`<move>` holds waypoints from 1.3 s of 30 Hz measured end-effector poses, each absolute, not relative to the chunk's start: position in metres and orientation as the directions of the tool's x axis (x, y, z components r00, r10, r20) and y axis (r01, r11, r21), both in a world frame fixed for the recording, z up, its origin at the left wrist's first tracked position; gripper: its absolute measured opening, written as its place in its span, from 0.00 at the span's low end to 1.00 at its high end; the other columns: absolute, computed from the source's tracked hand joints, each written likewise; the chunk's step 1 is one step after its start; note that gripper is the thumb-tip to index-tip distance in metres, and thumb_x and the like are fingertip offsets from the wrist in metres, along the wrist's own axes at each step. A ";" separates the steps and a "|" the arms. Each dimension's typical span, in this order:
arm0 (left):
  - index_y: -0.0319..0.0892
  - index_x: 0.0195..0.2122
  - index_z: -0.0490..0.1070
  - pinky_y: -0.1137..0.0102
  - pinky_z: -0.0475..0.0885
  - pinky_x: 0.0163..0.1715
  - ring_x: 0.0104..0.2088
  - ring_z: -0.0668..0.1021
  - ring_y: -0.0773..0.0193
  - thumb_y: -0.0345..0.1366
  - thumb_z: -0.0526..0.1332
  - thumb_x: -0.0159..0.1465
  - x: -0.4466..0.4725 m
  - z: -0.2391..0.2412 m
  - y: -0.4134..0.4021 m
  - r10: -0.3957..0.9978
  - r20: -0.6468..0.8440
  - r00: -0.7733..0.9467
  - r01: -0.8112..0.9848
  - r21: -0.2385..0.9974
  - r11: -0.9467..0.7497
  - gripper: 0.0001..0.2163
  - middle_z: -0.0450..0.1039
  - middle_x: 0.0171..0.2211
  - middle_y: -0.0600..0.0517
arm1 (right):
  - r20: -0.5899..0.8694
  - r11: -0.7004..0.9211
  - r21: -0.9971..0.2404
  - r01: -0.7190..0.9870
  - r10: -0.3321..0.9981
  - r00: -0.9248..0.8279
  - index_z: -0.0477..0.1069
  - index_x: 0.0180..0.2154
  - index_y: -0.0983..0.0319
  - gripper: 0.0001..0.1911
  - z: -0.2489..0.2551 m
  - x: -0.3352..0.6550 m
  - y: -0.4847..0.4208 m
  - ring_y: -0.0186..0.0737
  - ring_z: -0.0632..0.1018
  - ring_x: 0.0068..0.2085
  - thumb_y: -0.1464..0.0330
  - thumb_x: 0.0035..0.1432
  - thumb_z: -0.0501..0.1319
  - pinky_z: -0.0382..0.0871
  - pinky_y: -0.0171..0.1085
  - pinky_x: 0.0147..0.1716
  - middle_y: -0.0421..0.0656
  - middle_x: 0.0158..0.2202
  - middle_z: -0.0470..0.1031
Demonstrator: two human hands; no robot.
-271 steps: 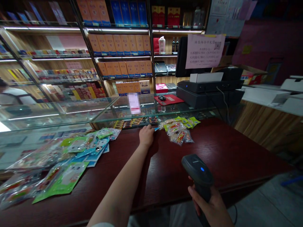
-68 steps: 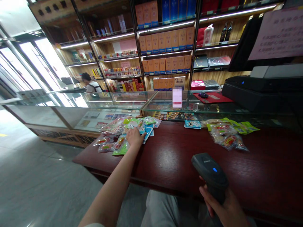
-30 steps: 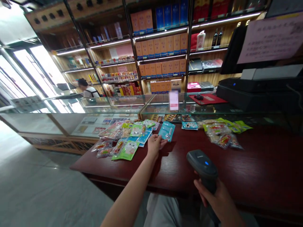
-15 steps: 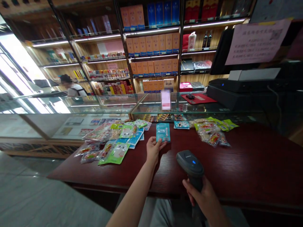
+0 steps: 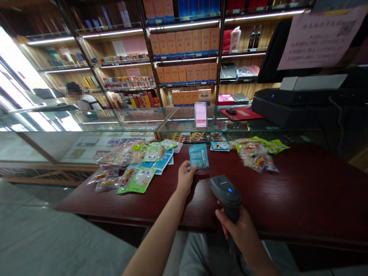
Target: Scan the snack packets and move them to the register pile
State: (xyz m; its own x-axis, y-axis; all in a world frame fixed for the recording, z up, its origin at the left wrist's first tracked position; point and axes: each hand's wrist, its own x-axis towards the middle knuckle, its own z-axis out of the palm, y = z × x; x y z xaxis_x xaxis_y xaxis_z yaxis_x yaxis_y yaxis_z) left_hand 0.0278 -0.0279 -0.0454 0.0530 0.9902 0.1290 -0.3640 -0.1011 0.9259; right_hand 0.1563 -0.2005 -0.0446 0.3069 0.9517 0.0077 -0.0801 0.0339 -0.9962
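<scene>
A small blue snack packet (image 5: 199, 155) is pinched at its lower left corner by my left hand (image 5: 186, 174), its printed back and barcode facing up toward me. My right hand (image 5: 237, 226) is wrapped round the handle of a dark grey barcode scanner (image 5: 225, 191), which shows a lit blue light on top. The scanner's head points forward and left, toward the packet but apart from it. To the left lies a pile of snack packets, with a green packet (image 5: 139, 180) nearest me. Another blue packet (image 5: 220, 146) lies beyond, to the right.
Clear and green snack packets (image 5: 257, 155) lie on the right of the dark red table (image 5: 301, 195). A glass display counter (image 5: 129, 124) borders its far side. A monitor (image 5: 273, 53) stands back right; a mouse (image 5: 231, 111) rests on a red pad. A person (image 5: 83, 97) is far left.
My left hand has tilted the blue packet slightly, its fingers now closed on the corner. The scanner in my right hand has shifted a little left and toward the packet. The view has tipped slightly downward.
</scene>
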 end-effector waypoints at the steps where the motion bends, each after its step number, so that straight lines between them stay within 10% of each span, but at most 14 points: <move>1: 0.41 0.32 0.64 0.65 0.77 0.39 0.33 0.80 0.63 0.46 0.73 0.46 0.028 -0.046 -0.028 0.990 0.132 0.054 -0.366 0.925 -0.103 0.22 0.77 0.32 0.51 | 0.012 0.039 -0.996 -0.082 0.952 0.305 0.71 0.35 0.63 0.22 -0.044 0.156 -0.201 0.32 0.63 0.11 0.53 0.47 0.68 0.58 0.32 0.10 0.30 0.12 0.63; 21: 0.40 0.32 0.65 0.66 0.76 0.40 0.33 0.79 0.65 0.43 0.73 0.47 0.027 -0.043 -0.030 0.987 0.149 0.052 -0.405 0.907 -0.116 0.20 0.77 0.31 0.53 | 0.002 0.028 -0.996 -0.088 0.958 0.285 0.70 0.41 0.65 0.23 -0.044 0.159 -0.200 0.32 0.64 0.12 0.54 0.49 0.67 0.58 0.32 0.11 0.30 0.13 0.63; 32: 0.39 0.30 0.69 0.79 0.61 0.14 0.14 0.66 0.74 0.41 0.67 0.52 0.033 -0.037 -0.027 0.978 0.208 -0.023 -0.126 0.970 -0.209 0.12 0.68 0.17 0.60 | -0.027 0.003 -0.996 -0.094 0.950 0.312 0.70 0.42 0.66 0.27 -0.047 0.183 -0.208 0.31 0.62 0.10 0.52 0.49 0.67 0.56 0.30 0.11 0.29 0.10 0.62; 39: 0.40 0.34 0.79 0.67 0.74 0.39 0.33 0.80 0.61 0.34 0.63 0.58 0.056 -0.017 0.014 0.924 0.381 -0.002 0.235 0.899 -0.370 0.06 0.80 0.32 0.49 | -0.045 -0.002 -0.994 -0.107 0.915 0.400 0.71 0.43 0.66 0.31 -0.040 0.207 -0.209 0.31 0.63 0.11 0.49 0.46 0.68 0.57 0.30 0.10 0.31 0.11 0.64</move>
